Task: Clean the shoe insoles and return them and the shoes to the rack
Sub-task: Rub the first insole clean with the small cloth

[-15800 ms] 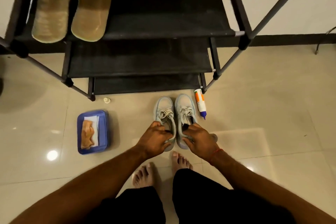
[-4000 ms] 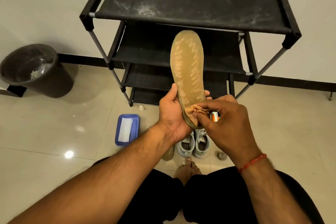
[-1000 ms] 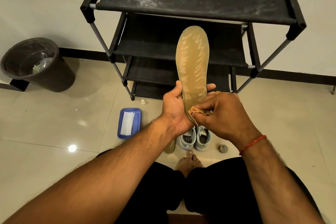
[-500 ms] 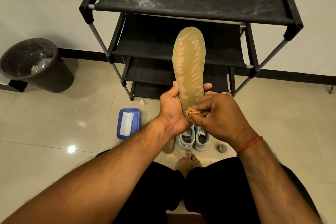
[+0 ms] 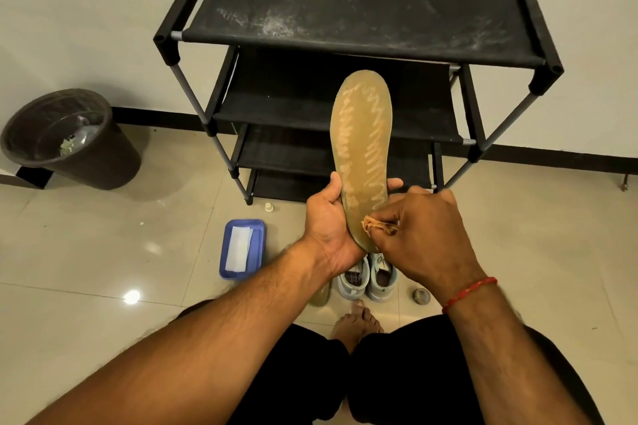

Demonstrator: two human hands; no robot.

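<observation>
Heel of the insole being wiped, cloth drawn back to the lower edge

The right hand (image 5: 428,235) is closed on a crumpled tan cloth (image 5: 378,227), pinched at the fingertips and pressed against the heel end of the insole (image 5: 362,155); over the last second the cloth has been kept low on the heel while the insole was tilted slightly. The left hand (image 5: 328,217) is wrapped around the insole's lower part, holding it upright in front of the rack (image 5: 359,10). Wiping is judged still under way. Below, the shoes (image 5: 367,278) stand on the floor with a second insole (image 5: 319,295) just beside them; the blue tray (image 5: 259,235) lies further left.
</observation>
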